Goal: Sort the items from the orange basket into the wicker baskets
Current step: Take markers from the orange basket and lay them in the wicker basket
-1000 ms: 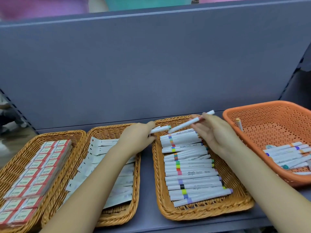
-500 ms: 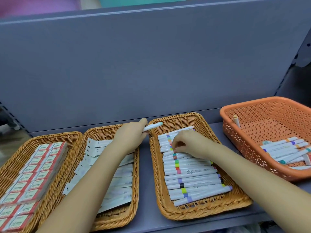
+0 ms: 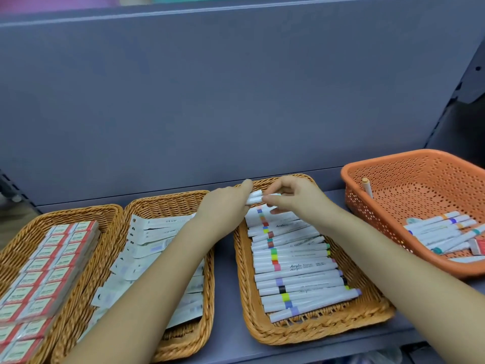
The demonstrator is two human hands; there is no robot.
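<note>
Whereas half a second ago the right hand (image 3: 296, 198) lay flat among the markers in the third wicker basket (image 3: 309, 332), it is now raised to the basket's far end, fingers curled and pinching the white marker (image 3: 255, 197) that the left hand (image 3: 225, 206) grips. The left hand, earlier over the gap between the second and third baskets with the marker jutting rightward, has moved right, so both hands now meet on that one marker above the top of the marker row (image 3: 296, 261). Cannot tell whether the marker touches those beneath it. The row itself looks unchanged: white barrels side by side, colour bands toward the left.

Orange basket (image 3: 409, 164), right of the wicker ones, holds as before a small heap of markers (image 3: 443, 229), one upright marker (image 3: 367, 186) leaning on its far wall, and a red-edged packet (image 3: 479, 245). Second basket (image 3: 168, 203) holds white sleeves (image 3: 157, 232); first basket (image 3: 78, 214) holds red-and-white boxes (image 3: 49, 274).
</note>
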